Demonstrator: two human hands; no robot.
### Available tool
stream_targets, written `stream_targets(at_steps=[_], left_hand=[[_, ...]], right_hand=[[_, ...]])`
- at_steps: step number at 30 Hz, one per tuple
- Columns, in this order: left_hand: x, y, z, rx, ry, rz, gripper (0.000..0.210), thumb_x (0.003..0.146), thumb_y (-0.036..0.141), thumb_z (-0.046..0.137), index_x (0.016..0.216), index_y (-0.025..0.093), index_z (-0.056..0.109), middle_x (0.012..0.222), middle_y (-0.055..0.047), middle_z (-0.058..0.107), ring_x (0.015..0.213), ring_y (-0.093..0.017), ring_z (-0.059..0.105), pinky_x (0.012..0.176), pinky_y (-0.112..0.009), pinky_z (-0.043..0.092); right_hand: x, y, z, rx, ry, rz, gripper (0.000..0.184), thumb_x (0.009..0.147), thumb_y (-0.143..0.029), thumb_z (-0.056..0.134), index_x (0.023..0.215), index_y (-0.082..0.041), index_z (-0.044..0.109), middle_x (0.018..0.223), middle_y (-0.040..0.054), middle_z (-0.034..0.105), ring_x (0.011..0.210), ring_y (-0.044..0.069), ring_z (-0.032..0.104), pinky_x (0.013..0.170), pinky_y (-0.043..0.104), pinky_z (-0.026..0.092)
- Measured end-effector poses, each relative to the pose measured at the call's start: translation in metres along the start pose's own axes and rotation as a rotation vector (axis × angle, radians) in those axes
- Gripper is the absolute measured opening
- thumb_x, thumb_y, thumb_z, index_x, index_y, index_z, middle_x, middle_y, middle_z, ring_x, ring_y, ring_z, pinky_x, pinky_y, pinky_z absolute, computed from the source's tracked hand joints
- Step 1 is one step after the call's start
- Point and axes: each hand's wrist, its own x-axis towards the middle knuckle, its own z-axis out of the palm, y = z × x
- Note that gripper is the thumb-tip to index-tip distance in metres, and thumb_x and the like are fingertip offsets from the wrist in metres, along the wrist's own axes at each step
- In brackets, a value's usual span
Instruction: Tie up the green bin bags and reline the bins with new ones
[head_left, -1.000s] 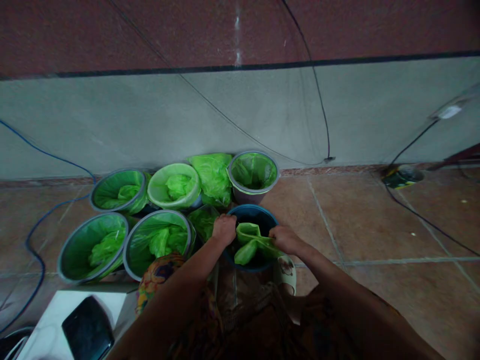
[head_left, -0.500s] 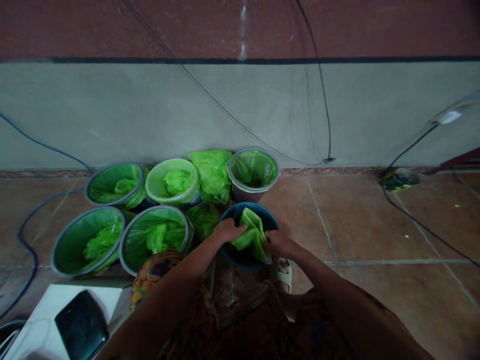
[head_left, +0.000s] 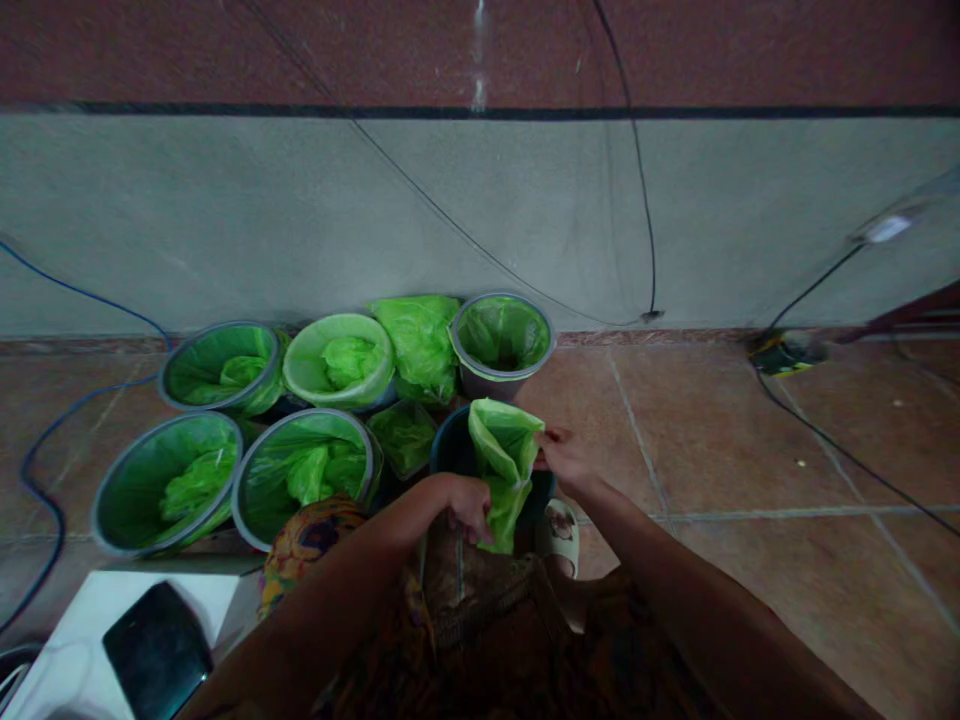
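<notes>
A green plastic bag (head_left: 506, 445) is stretched between my two hands above a dark blue bucket (head_left: 448, 440), its mouth partly spread. My left hand (head_left: 469, 503) grips the bag's near left edge over the bucket's front. At the bag's right edge, my right hand (head_left: 562, 455) pinches the plastic. The bucket stands on the tiled floor between my feet and the wall, and the bag and hands cover much of its opening. Just behind it is a grey bin (head_left: 504, 370) lined with green plastic.
Several green-lined bins, among them a grey-rimmed bin (head_left: 300, 470) and a pale green one (head_left: 339, 360), stand left. A green bag (head_left: 420, 345) leans on the wall. A phone (head_left: 157, 650) lies on a white surface (head_left: 71, 640). A blue cable (head_left: 37, 475) runs along the floor.
The bag's mouth is spread wider and stands higher. My left hand has moved down and slightly right; my right hand has risen a little.
</notes>
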Motion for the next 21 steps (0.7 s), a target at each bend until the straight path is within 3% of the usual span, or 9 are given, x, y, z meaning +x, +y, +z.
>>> stream_targets(at_steps=[3,6,8,11,14,16,19,21], left_hand=[[0.002,0.007,0.012,0.018,-0.200,-0.026,0.022,0.067,0.034,0.076,0.057,0.016,0.068,0.066,-0.007,0.069,0.059,-0.020,0.062,0.057,-0.033,0.052],[-0.009,0.014,0.004,-0.017,-0.229,-0.062,0.042,0.071,0.052,0.071,0.054,0.015,0.065,0.066,-0.009,0.069,0.059,-0.019,0.063,0.057,-0.031,0.052],[-0.022,0.017,-0.012,-0.098,-0.072,-0.050,0.055,0.074,0.067,0.061,0.057,0.014,0.064,0.066,-0.009,0.069,0.060,-0.018,0.063,0.056,-0.028,0.051],[-0.034,0.019,-0.030,-0.164,0.323,0.012,0.066,0.074,0.078,0.049,0.068,0.014,0.065,0.068,-0.007,0.069,0.060,-0.016,0.063,0.054,-0.024,0.048],[-0.027,0.024,-0.026,-0.056,0.552,0.132,0.060,0.076,0.071,0.053,0.079,0.014,0.069,0.071,-0.005,0.069,0.063,-0.015,0.063,0.055,-0.022,0.045],[-0.016,0.026,-0.019,0.056,0.651,0.142,0.042,0.078,0.055,0.061,0.083,0.014,0.071,0.077,-0.004,0.071,0.069,-0.016,0.065,0.059,-0.022,0.045],[-0.010,0.024,-0.019,0.190,0.798,-0.053,0.020,0.080,0.028,0.060,0.086,0.015,0.073,0.085,-0.007,0.073,0.080,-0.018,0.068,0.067,-0.022,0.048],[-0.016,0.016,-0.029,0.209,0.898,-0.225,0.023,0.082,0.020,0.054,0.091,0.013,0.074,0.093,-0.012,0.073,0.090,-0.022,0.069,0.074,-0.025,0.050]], right_hand=[[0.001,-0.006,0.000,0.333,0.064,0.106,0.007,0.086,-0.021,0.054,0.083,-0.017,0.059,0.071,0.0035,0.070,0.058,0.014,0.065,0.058,0.026,0.057],[-0.003,-0.007,0.001,0.363,-0.034,0.161,0.003,0.083,-0.018,0.059,0.080,-0.016,0.059,0.067,0.0036,0.069,0.055,0.013,0.065,0.055,0.025,0.056],[-0.007,-0.005,0.002,0.328,-0.069,0.176,0.003,0.081,-0.016,0.060,0.078,-0.016,0.059,0.065,0.0029,0.068,0.053,0.013,0.064,0.054,0.024,0.055],[-0.010,-0.003,0.004,0.277,-0.091,0.159,0.004,0.077,-0.014,0.060,0.074,-0.016,0.059,0.061,0.0011,0.066,0.052,0.012,0.063,0.053,0.023,0.054],[-0.011,-0.001,0.007,0.267,-0.106,0.141,0.006,0.070,-0.012,0.059,0.071,-0.017,0.057,0.056,-0.0014,0.062,0.053,0.013,0.063,0.053,0.023,0.053],[-0.011,-0.001,0.009,0.254,-0.125,0.123,0.007,0.067,-0.012,0.059,0.071,-0.018,0.056,0.057,-0.0020,0.062,0.055,0.014,0.063,0.054,0.024,0.053],[-0.007,-0.001,0.001,0.064,-0.115,0.070,0.006,0.067,-0.014,0.058,0.072,-0.017,0.059,0.060,-0.0012,0.064,0.056,0.014,0.062,0.055,0.023,0.051],[-0.001,-0.003,-0.014,-0.221,-0.080,-0.007,0.005,0.068,-0.013,0.058,0.070,-0.016,0.062,0.062,0.0009,0.066,0.060,0.015,0.063,0.056,0.022,0.049]])
